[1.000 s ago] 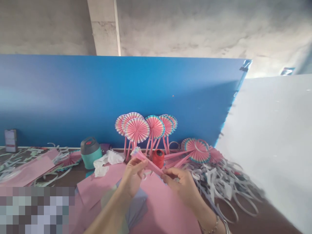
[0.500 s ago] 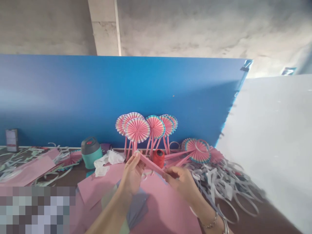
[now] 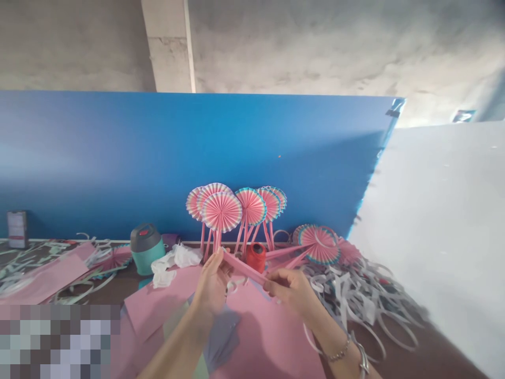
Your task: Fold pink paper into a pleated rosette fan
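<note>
Between my hands stretches a narrow folded pink paper strip (image 3: 245, 267), slanting down to the right. My left hand (image 3: 213, 281) pinches its upper left end, and my right hand (image 3: 291, 292) grips its lower right end. Below the hands lie large pink paper sheets (image 3: 272, 337), with several grey-blue paper pieces (image 3: 223, 337) on top. Just behind the strip stands a red spool of thread (image 3: 256, 257). Several round pleated paper fans (image 3: 221, 211) on pink sticks stand upright behind it.
A teal bottle with a dark lid (image 3: 147, 250) and crumpled white tissue (image 3: 177, 260) stand to the left. More fans (image 3: 319, 246) and a heap of white strips (image 3: 359, 300) lie right. A blue panel (image 3: 236, 142) backs the table; a phone (image 3: 18, 229) leans at far left.
Both hands keep hold of the pink strip in nearly the same place. A thin white strip now shows beside my right wrist. The view has shifted very slightly.
</note>
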A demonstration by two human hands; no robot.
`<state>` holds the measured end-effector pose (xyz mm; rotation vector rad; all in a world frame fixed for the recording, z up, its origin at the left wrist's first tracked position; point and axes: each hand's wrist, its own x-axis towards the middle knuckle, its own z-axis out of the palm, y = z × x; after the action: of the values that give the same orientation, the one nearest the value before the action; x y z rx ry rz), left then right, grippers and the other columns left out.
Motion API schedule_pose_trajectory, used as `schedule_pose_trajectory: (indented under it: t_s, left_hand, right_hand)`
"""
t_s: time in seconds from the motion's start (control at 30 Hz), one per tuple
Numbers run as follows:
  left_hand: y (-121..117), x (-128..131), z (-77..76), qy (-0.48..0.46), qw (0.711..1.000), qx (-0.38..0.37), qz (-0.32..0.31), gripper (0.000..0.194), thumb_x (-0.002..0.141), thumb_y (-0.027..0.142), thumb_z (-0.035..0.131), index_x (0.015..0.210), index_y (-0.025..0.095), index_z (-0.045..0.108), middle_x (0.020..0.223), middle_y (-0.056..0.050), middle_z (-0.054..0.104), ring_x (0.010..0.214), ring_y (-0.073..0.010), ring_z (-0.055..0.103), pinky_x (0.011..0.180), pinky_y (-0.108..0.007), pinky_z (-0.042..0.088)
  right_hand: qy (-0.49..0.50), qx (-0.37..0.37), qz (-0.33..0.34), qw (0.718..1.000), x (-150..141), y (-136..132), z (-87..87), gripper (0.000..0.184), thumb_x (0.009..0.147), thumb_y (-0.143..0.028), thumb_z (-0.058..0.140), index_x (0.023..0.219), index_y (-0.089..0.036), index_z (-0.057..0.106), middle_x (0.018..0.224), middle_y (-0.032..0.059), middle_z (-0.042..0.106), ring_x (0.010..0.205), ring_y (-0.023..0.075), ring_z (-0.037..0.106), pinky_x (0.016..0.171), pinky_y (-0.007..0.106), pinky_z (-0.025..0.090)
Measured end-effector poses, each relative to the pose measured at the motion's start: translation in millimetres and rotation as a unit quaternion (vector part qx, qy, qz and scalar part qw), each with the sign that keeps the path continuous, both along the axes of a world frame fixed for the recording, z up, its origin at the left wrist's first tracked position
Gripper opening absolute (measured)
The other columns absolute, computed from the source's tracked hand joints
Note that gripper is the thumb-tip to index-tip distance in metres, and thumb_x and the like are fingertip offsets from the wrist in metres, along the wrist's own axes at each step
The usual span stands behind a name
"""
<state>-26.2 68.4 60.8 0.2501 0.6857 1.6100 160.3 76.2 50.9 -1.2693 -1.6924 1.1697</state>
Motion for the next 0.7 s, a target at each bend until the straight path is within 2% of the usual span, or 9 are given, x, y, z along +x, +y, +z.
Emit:
schedule_pose_trajectory:
  t_s: [0.07, 0.13, 0.2, 0.27, 0.37, 0.47, 0.53, 0.63, 0.7]
  left_hand:
    - [1.6, -1.4, -1.1, -0.015, 0.999, -0.032, 0.004, 0.009, 0.084, 0.022, 0.06, 0.083, 0.014, 0.058, 0.071, -0.001, 0.064, 0.064, -0.0093, 0.062, 0.064, -0.021, 0.048]
    - [4.0, -4.0, -1.7, -0.025, 0.998, -0.06, -0.009, 0.008, 0.088, 0.021, 0.054, 0.088, 0.015, 0.058, 0.075, -0.001, 0.065, 0.063, -0.0089, 0.062, 0.062, -0.021, 0.048]
    - [6.8, -6.0, -2.8, -0.027, 0.998, -0.061, -0.023, 0.011, 0.09, 0.024, 0.051, 0.092, 0.016, 0.059, 0.08, -0.002, 0.066, 0.066, -0.0099, 0.063, 0.063, -0.023, 0.048]
    - [8.5, -3.9, -4.9, -0.025, 0.997, -0.067, -0.027, 0.013, 0.091, 0.025, 0.049, 0.097, 0.018, 0.058, 0.085, -0.003, 0.067, 0.072, -0.0116, 0.065, 0.068, -0.025, 0.05]
    - [6.3, 10.4, -8.4, 0.0, 0.993, -0.112, -0.036, 0.019, 0.086, 0.011, 0.048, 0.102, 0.017, 0.055, 0.089, -0.003, 0.067, 0.075, -0.0101, 0.065, 0.073, -0.024, 0.048]
    - [-1.1, 31.9, -9.1, 0.015, 0.99, -0.115, -0.076, 0.017, 0.076, 0.003, 0.052, 0.089, 0.014, 0.055, 0.079, -0.003, 0.065, 0.072, -0.0114, 0.064, 0.073, -0.024, 0.047]
    - [-4.9, 43.9, -9.1, 0.02, 0.991, -0.087, -0.097, 0.004, 0.078, 0.009, 0.054, 0.08, 0.012, 0.056, 0.081, -0.007, 0.066, 0.075, -0.014, 0.064, 0.074, -0.026, 0.048]
    - [-1.4, 54.5, -15.3, 0.05, 0.994, -0.064, -0.078, 0.016, 0.086, 0.024, 0.049, 0.086, 0.012, 0.059, 0.09, -0.008, 0.066, 0.079, -0.0133, 0.063, 0.075, -0.025, 0.048]
    - [8.3, 57.8, -25.1, 0.138, 0.987, -0.061, -0.046, 0.02, 0.087, 0.028, 0.047, 0.089, 0.013, 0.06, 0.09, -0.008, 0.065, 0.077, -0.0119, 0.063, 0.069, -0.023, 0.048]
  right_hand:
    - [-0.003, 0.004, 0.007, 1.0, -0.2, 0.5, 0.0, 0.024, 0.071, -0.033, 0.06, 0.073, -0.01, 0.067, 0.061, 0.0026, 0.059, 0.055, 0.0081, 0.049, 0.052, 0.018, 0.035]
    - [-0.002, 0.015, 0.004, 1.0, -1.0, 0.6, -1.8, 0.024, 0.073, -0.033, 0.058, 0.072, -0.01, 0.066, 0.06, 0.002, 0.058, 0.053, 0.0078, 0.047, 0.051, 0.018, 0.034]
    - [-0.012, 0.045, -0.033, 0.998, -2.4, 0.0, -4.6, 0.026, 0.076, -0.035, 0.056, 0.075, -0.011, 0.067, 0.062, 0.0019, 0.059, 0.053, 0.0086, 0.049, 0.051, 0.018, 0.035]
    - [-0.047, 0.12, -0.091, 0.988, -4.0, -1.3, -7.9, 0.025, 0.079, -0.036, 0.055, 0.079, -0.014, 0.068, 0.068, 0.0023, 0.062, 0.058, 0.0103, 0.053, 0.054, 0.02, 0.038]
    - [-0.117, 0.302, -0.144, 0.935, -6.5, -3.3, -14.0, 0.02, 0.084, -0.029, 0.051, 0.086, -0.017, 0.067, 0.079, 0.0022, 0.066, 0.068, 0.0118, 0.058, 0.064, 0.022, 0.039]
    - [-0.162, 0.455, -0.167, 0.86, -9.0, -4.7, -20.7, 0.018, 0.087, -0.021, 0.048, 0.091, -0.018, 0.065, 0.086, 0.0023, 0.067, 0.078, 0.0126, 0.059, 0.074, 0.024, 0.037]
    - [-0.183, 0.498, -0.17, 0.83, -11.5, -5.8, -24.2, 0.018, 0.088, -0.019, 0.047, 0.094, -0.018, 0.064, 0.088, 0.0025, 0.066, 0.08, 0.0135, 0.057, 0.076, 0.025, 0.034]
    - [-0.206, 0.521, -0.162, 0.812, -18.5, -8.6, -28.3, 0.018, 0.089, -0.019, 0.045, 0.085, -0.017, 0.062, 0.076, 0.0018, 0.062, 0.072, 0.0141, 0.052, 0.072, 0.026, 0.029]
    - [-0.229, 0.537, -0.145, 0.799, -24.4, -10.3, -32.3, 0.022, 0.089, -0.015, 0.042, 0.075, -0.016, 0.059, 0.067, 0.0015, 0.058, 0.065, 0.0142, 0.047, 0.068, 0.027, 0.026]
